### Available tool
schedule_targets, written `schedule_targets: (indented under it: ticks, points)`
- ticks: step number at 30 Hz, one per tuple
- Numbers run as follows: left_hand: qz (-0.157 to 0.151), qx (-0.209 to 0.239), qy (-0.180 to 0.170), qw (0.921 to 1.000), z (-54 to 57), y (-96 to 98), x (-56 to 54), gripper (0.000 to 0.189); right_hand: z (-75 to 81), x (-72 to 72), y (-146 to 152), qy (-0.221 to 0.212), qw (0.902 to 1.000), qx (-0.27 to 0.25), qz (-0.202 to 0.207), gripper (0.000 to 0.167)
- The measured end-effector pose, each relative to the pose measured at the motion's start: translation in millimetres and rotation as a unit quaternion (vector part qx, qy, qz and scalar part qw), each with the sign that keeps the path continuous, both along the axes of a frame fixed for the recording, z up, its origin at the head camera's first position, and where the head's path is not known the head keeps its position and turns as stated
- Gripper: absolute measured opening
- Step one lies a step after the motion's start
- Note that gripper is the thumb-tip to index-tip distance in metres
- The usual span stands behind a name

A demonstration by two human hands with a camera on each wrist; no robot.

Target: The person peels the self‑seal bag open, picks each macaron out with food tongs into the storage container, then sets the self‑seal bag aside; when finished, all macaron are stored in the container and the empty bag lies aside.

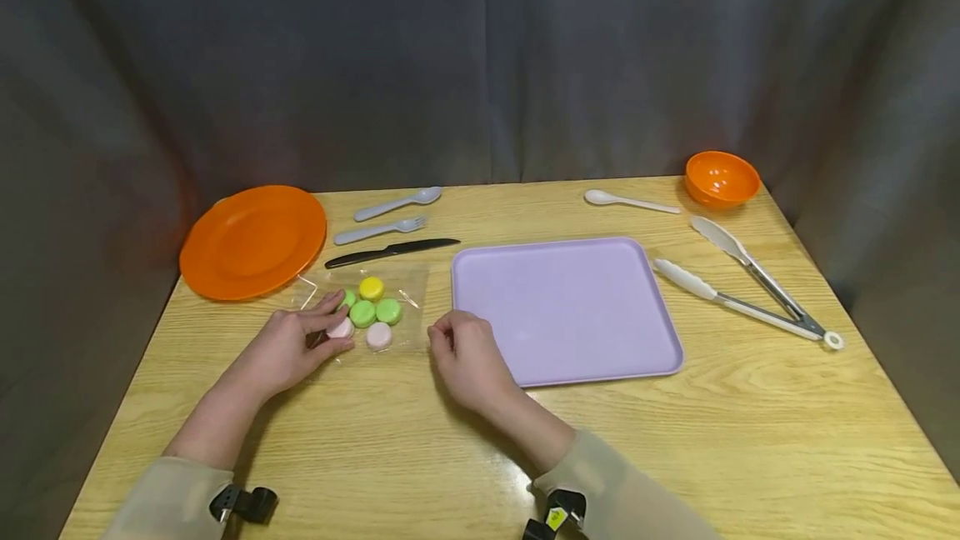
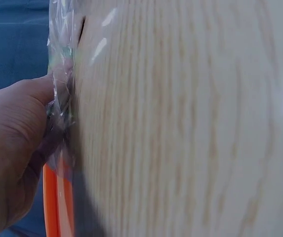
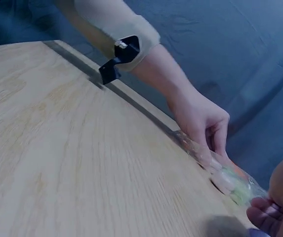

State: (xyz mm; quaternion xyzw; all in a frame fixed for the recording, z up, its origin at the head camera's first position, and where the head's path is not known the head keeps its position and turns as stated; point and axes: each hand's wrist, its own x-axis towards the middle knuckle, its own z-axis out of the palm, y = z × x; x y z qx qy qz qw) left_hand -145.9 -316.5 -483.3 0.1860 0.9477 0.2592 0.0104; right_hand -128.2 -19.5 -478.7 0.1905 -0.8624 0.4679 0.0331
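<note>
A clear plastic bag [image 1: 408, 282] lies on the table with several small round macaron-like pieces inside: one yellow [image 1: 371, 288], some green [image 1: 363, 313] and some pale pink [image 1: 378, 336]. My left hand [image 1: 288, 348] grips the bag's left part, thumb and fingers around a pink piece through the film. In the left wrist view that hand [image 2: 13, 133] has crinkled plastic between thumb and fingers. At the bag's right edge my right hand [image 1: 468, 361], fingers curled, pinches the film. The right wrist view shows the right hand's curled fingers [image 3: 267, 212] at the bag's end.
A lilac tray [image 1: 570, 307] lies right of the bag, close to my right hand. An orange plate [image 1: 255, 242], grey spoon [image 1: 397, 204], grey fork [image 1: 381, 230] and black knife [image 1: 392, 252] lie behind. Tongs [image 1: 757, 282], a white spoon [image 1: 630, 202] and an orange bowl [image 1: 722, 180] are on the right.
</note>
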Motion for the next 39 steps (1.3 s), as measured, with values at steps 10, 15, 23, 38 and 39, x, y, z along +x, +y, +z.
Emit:
schedule_targets:
  ticks: [10,15,23,38,39]
  points:
    - [0.003,0.011,0.002,0.9999,-4.2,-3.0,-0.3,0.053,5.0,-11.8,5,-0.020,0.9995,-0.017,0.020,0.012]
    - [0.002,0.014,-0.002,0.9999,-4.7,0.3,0.4,0.054,9.0,-21.6,-2,-0.041,0.9988,0.013,0.026,0.018]
    - [-0.004,0.021,0.004,0.9998,-5.5,4.7,4.1,0.053,8.0,-31.6,-13,-0.049,0.9964,0.060,0.033,0.014]
    - [0.001,0.013,0.001,0.9999,-2.7,1.8,2.1,0.054,11.1,-31.6,-20,-0.056,0.9869,0.126,0.085,0.024]
    - [0.001,0.014,0.002,0.9999,-2.8,1.6,1.5,0.054,11.1,-31.6,-21,-0.053,0.9857,0.135,0.086,0.023]
